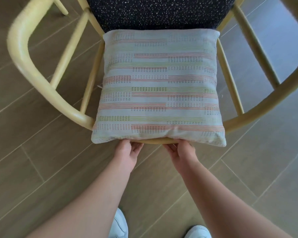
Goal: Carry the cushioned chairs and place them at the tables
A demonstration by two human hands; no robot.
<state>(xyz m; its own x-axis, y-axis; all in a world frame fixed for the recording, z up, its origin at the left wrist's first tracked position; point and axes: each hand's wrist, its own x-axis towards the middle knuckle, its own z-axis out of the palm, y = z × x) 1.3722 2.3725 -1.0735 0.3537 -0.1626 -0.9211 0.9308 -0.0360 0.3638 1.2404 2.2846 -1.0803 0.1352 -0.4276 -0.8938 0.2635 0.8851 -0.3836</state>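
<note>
I see the pale wooden chair (41, 86) filling the upper frame, a striped cushion (158, 86) resting on its dark speckled seat (158, 12). My left hand (127, 154) and right hand (182, 153) both curl around the chair's curved back rail at lower centre, just beneath the cushion's near edge. White shoes (119, 225) stand on the brown tiled floor (24, 169).

Both forearms are bare from the lower edge of the frame up to the wrists, with no sleeve or cuff showing. The left hand (126, 154) and the right hand (182, 154) carry no gloves, rings, watch or bands. On the feet are white shoes: the left shoe (118, 225) shows a rounded toe with stitched seams, the right shoe (197, 231) only its toe.
</note>
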